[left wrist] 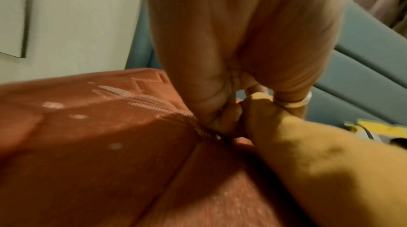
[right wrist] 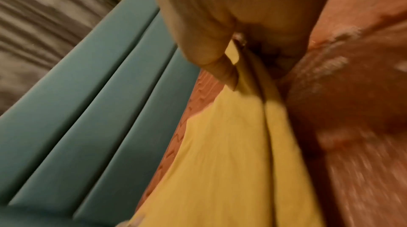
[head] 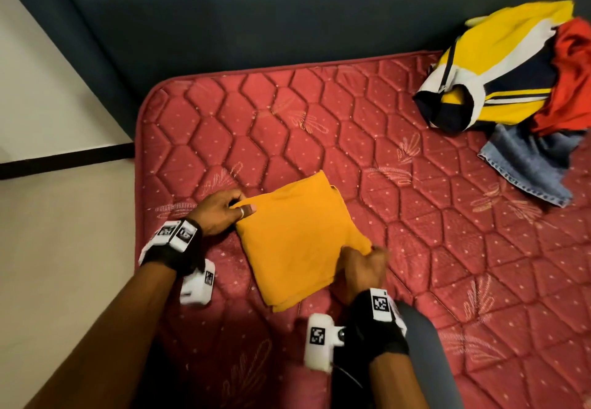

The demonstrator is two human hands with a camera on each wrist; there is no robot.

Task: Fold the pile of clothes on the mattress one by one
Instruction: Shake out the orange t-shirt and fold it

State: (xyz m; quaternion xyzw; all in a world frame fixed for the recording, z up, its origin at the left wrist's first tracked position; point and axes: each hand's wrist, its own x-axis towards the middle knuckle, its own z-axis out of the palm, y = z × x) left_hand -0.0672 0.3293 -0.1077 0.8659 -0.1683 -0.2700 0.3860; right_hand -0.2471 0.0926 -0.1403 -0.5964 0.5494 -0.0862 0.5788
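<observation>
A folded orange-yellow garment point(head: 297, 239) lies flat on the red quilted mattress point(head: 319, 120). My left hand point(head: 224, 213) pinches its left corner between thumb and fingers; a ring shows on one finger. In the left wrist view the same corner of the orange garment point(left wrist: 259, 109) is caught in my left hand point(left wrist: 233, 119). My right hand point(head: 364, 264) grips the garment's right corner with curled fingers. The right wrist view shows the orange garment point(right wrist: 231, 143) bunched in my right hand point(right wrist: 237, 53). The unfolded pile point(head: 518, 82) sits at the far right of the mattress.
The pile holds a yellow, white and navy shirt point(head: 499, 57), a red garment point(head: 569, 76) and blue jeans point(head: 527, 165). A dark teal upholstered wall point(head: 256, 18) borders the mattress at the back. The mattress's left edge point(head: 139, 184) drops to a pale floor point(head: 57, 216).
</observation>
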